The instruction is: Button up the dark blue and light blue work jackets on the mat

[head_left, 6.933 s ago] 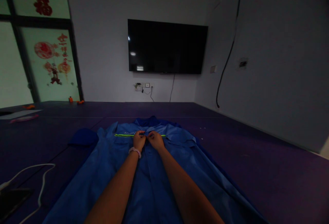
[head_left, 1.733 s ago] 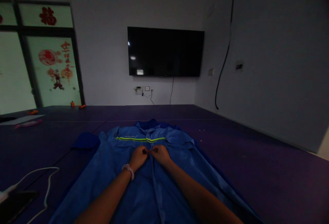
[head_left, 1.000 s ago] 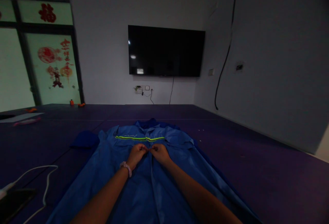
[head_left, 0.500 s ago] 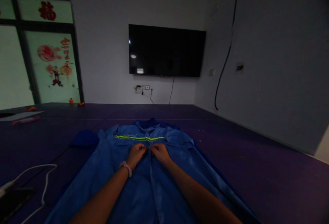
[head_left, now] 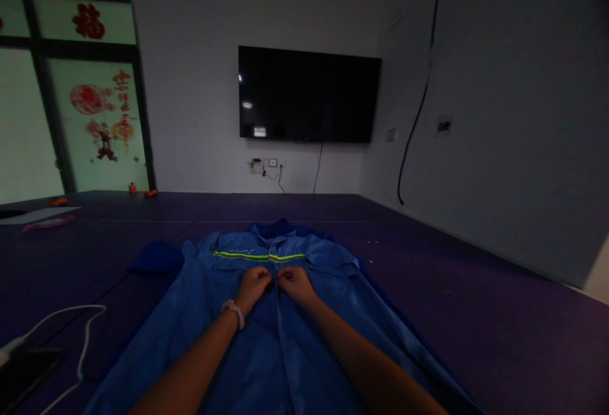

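A blue work jacket (head_left: 328,313) with a yellow-green reflective stripe (head_left: 259,255) across the chest lies flat on the dark purple floor mat (head_left: 499,313), collar away from me. My left hand (head_left: 253,285) and my right hand (head_left: 295,283) are side by side on the jacket's front opening, just below the stripe. Both have their fingers curled and pinch the front edges of the fabric together. A light bracelet sits on my left wrist.
A dark blue folded cloth (head_left: 157,257) lies left of the jacket. A white cable (head_left: 71,320) and a dark flat device (head_left: 21,370) are at the lower left. A black TV (head_left: 309,94) hangs on the far wall; the right wall is close.
Since the oldest frame both hands have moved down the jacket's front from the collar to below the stripe. Over the last second they stay almost still, pinching the front edges.
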